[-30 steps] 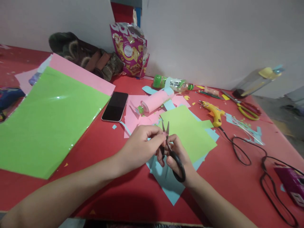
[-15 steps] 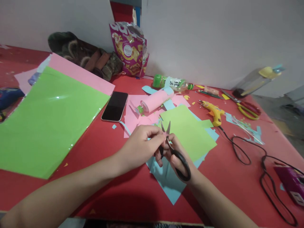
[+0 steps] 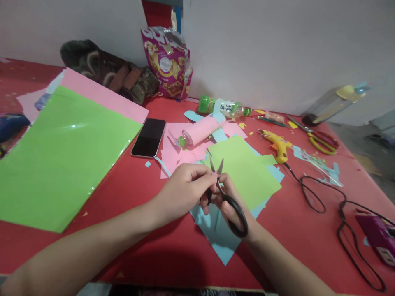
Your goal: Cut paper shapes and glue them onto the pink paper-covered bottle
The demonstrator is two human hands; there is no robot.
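Note:
My right hand (image 3: 230,201) is closed on black-handled scissors (image 3: 237,218), whose blades point away from me and stand slightly apart. Between those blades sits a small piece of pink paper (image 3: 216,175), pinched by the fingertips of my left hand (image 3: 188,185). Part of the scissors' other handle loop is hidden behind my fingers. Under my hands lie a light green sheet (image 3: 247,172) and a blue sheet (image 3: 219,238). Just beyond them rests a bottle wrapped in pink paper (image 3: 200,130), on its side among pink scraps.
A black phone (image 3: 149,137) and a large green sheet in a clear sleeve (image 3: 70,156) lie to the left. On the right are a yellow glue gun (image 3: 277,146) with a looping cord, and red-yellow scissors (image 3: 322,142). A snack bag (image 3: 166,65) and a green-capped bottle (image 3: 225,107) stand and lie behind.
The scissors' blades have spread a little wider. Both hands stay in nearly the same place, the left still pinching the pink paper.

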